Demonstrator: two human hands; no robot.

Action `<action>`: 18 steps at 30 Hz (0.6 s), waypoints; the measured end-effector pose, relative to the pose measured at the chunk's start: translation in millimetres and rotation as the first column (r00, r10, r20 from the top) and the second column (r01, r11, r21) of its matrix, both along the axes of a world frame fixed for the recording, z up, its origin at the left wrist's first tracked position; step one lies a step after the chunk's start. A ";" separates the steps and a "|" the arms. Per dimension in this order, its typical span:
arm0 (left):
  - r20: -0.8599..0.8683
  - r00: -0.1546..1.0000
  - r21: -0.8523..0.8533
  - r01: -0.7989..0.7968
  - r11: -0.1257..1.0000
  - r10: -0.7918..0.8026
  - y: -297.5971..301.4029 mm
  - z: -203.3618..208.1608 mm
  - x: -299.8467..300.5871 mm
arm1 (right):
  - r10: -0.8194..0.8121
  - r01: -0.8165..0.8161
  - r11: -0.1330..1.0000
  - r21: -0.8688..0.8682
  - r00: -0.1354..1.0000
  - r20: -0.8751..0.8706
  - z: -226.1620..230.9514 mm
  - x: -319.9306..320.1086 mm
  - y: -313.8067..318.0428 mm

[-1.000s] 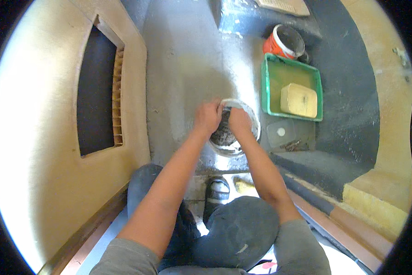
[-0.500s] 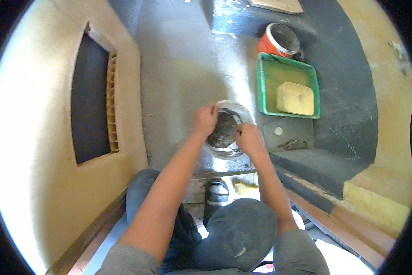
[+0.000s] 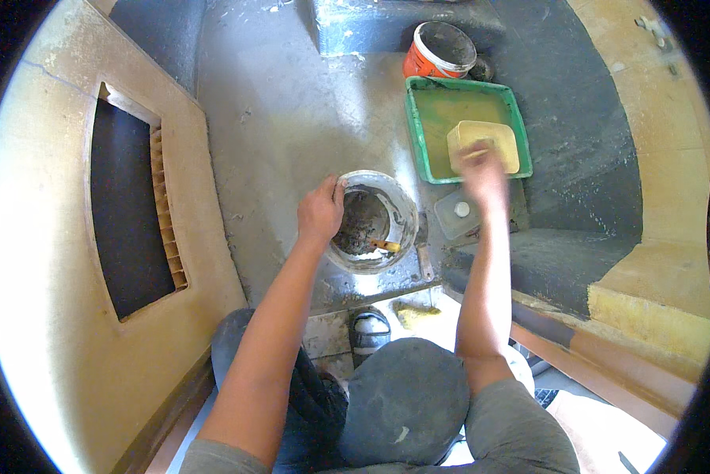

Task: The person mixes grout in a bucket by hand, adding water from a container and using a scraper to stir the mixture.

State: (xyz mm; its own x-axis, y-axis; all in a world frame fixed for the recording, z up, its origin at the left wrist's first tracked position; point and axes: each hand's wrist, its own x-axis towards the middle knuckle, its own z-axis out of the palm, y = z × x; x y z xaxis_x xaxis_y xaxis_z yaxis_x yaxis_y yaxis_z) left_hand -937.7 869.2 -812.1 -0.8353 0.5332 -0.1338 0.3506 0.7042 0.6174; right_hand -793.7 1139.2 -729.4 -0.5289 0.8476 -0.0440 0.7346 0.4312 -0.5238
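A whitish round bucket (image 3: 409, 207) stands on the grey floor in front of me, with dark wet mix inside. My left hand (image 3: 321, 209) is closed around its left rim. In the bucket lies a tool with a short yellow handle (image 3: 387, 246); the mix hides its other end. My right hand (image 3: 484, 170) is stretched forward over the near edge of a pale yellow plastic tub (image 3: 503, 142). Motion smears its fingers, so their grip does not show. The tub sits in murky water inside a green tray (image 3: 418, 146).
Against the bucket's right side lies a flat-bladed scraper (image 3: 424, 257). A clear lid with a white cap (image 3: 462, 209) is near the tray. Behind the tray stands an orange bucket (image 3: 418, 63) with a white rim. A yellow sponge-like piece (image 3: 418, 316) lies by my foot.
My right hand has left the bucket and moved forward and right to the yellow tub. The yellow-handled tool now shows in the bucket. My left hand stays on the rim.
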 end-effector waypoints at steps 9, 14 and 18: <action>0.045 0.999 0.022 0.008 1.000 -0.009 5.9 3.7 2.0 | -0.737 0.629 0.621 -0.467 0.671 -0.077 -125.8 67.1 140.8; 0.018 1.000 0.052 0.009 0.999 -0.010 -1.2 -4.8 -2.3 | -0.680 0.488 0.680 -0.548 0.699 -0.221 -87.0 35.6 126.5; -0.056 0.998 0.085 -0.006 0.996 0.010 1.2 -9.7 -1.9 | -0.490 0.644 0.719 0.260 0.736 -0.468 -36.0 -0.1 122.4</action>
